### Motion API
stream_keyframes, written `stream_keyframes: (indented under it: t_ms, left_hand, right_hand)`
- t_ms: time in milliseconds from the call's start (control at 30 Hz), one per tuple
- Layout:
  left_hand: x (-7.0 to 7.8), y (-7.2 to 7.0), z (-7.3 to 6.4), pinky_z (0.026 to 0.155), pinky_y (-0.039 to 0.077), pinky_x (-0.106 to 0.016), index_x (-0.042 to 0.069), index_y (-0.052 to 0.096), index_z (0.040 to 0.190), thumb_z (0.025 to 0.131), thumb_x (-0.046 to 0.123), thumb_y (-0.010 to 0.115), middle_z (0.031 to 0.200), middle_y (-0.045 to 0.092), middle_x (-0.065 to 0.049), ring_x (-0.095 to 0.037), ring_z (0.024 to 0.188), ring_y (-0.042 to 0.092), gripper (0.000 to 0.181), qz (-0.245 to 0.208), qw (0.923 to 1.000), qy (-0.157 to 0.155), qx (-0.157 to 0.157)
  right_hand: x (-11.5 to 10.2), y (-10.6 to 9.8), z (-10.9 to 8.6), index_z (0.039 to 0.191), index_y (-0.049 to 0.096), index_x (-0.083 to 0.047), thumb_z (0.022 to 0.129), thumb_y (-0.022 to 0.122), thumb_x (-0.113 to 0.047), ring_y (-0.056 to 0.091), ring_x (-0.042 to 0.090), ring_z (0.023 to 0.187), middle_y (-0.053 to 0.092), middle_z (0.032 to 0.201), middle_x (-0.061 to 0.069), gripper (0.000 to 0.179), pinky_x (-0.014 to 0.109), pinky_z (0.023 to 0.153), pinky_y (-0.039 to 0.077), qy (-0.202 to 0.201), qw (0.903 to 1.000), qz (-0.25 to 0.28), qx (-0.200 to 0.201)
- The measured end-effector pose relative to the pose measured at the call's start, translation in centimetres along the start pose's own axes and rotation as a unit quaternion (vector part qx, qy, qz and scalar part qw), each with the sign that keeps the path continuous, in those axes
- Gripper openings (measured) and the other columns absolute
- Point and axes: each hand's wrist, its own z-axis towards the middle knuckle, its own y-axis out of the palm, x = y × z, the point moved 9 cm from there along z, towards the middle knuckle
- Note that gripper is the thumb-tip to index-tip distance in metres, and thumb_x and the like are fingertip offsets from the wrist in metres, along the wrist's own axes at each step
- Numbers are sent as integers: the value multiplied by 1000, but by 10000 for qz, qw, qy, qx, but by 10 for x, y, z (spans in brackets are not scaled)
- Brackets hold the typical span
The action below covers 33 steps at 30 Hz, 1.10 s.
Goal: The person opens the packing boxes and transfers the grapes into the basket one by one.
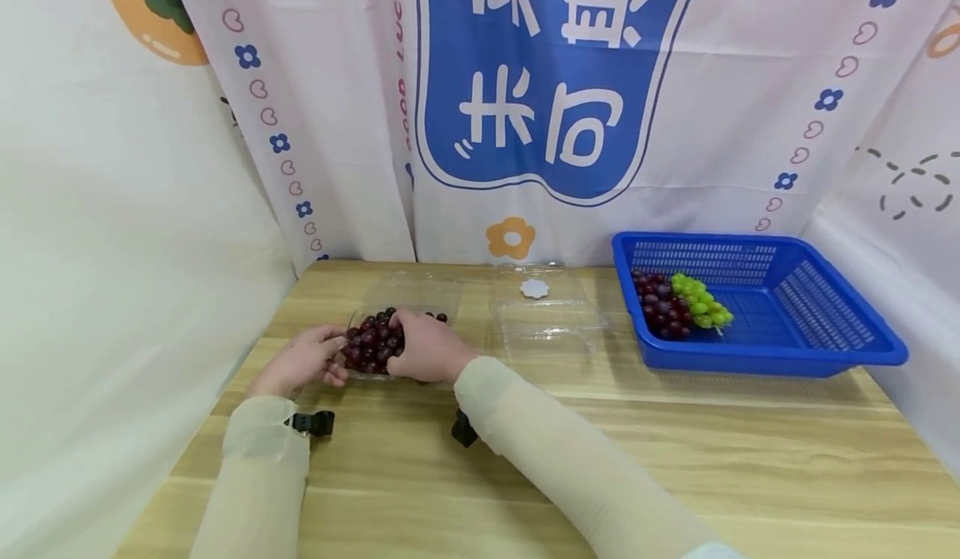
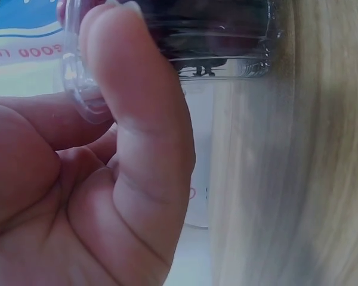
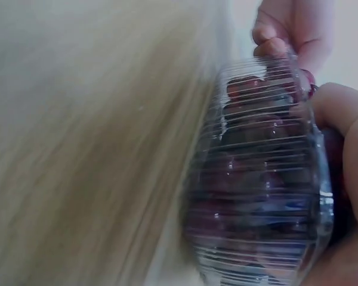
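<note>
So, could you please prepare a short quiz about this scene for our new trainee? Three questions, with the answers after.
1. True or false: the green grapes lie in the blue basket.

2. In the head view, what is over the dark grapes in the filled clear container?
A) the blue basket
B) the right hand
C) the green grapes

3. Complete: in the head view, the other clear container stands between the filled one and the ____.

Key: 1. True; 2. B; 3. blue basket.
</note>
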Motion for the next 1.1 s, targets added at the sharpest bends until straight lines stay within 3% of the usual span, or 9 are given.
stream_keyframes:
  t_ms: [67,167,333,467,567,733,867,1000,1100]
  left_hand:
    - [1,1,1,72,63,-39,-13,22,153,110,10,35,98,51,-15,-23,74,65,51,-99,9999,35,-15]
    - [4,2,3,71,63,-39,-13,22,153,111,11,35,98,52,-14,-22,73,65,50,-194,9998,91,-31]
    - [4,3,2,71,63,-39,-13,20,154,111,11,34,98,52,-15,-22,73,65,51,-206,9998,1,-62]
    - [1,3,0,72,63,-39,-12,20,154,111,10,34,100,51,-16,-23,74,64,50,-226,9997,-62,-66]
    - [-3,4,-2,71,63,-39,-12,21,154,111,9,34,99,52,-16,-23,74,64,50,-243,9997,-85,-49]
    - [-8,4,-3,70,63,-39,-11,23,154,111,10,34,95,52,-15,-23,73,64,49,-253,9996,-83,-21]
    - [-6,3,-2,71,63,-39,-9,23,155,111,12,34,97,52,-15,-23,74,64,50,-206,9998,-49,-27]
    - [-4,1,-1,73,63,-40,-9,25,154,111,13,35,98,51,-15,-23,75,64,49,-122,9999,-11,-6]
    - [-4,1,-1,74,63,-41,-9,26,154,111,13,36,97,51,-15,-24,76,65,49,-86,10000,-25,-2]
  right_hand:
    - [2,-4,0,137,50,-18,87,74,-32,61,13,90,61,123,0,58,31,75,54,-30,9994,329,39]
    - [4,-10,0,140,49,-18,86,78,-39,60,15,108,58,133,1,65,34,90,54,-132,9987,483,-96]
    - [-3,-8,-8,156,34,-26,85,81,-44,44,19,137,43,153,1,87,39,111,42,-546,9926,-315,-1034]
    - [-8,-3,-13,160,19,-44,87,78,-44,47,24,136,38,157,6,94,44,109,44,-782,9784,-1138,-1537]
    - [-9,3,-15,159,8,-52,86,79,-43,55,27,126,31,160,11,102,45,100,50,-798,9738,-1289,-1693]
    - [-4,9,-13,158,7,-54,84,84,-36,49,26,132,20,165,8,108,46,101,49,-801,9820,-635,-1589]
    - [-3,2,-10,162,17,-41,83,86,-28,40,22,139,31,160,3,105,45,110,41,-935,9865,155,-1336]
    - [5,-12,-8,160,26,-35,82,85,-29,47,20,131,42,153,0,98,45,108,43,-582,9885,1046,-925]
    - [13,-22,-8,155,33,-38,82,84,-34,51,19,126,46,148,-1,90,45,106,45,-251,9831,1732,-527]
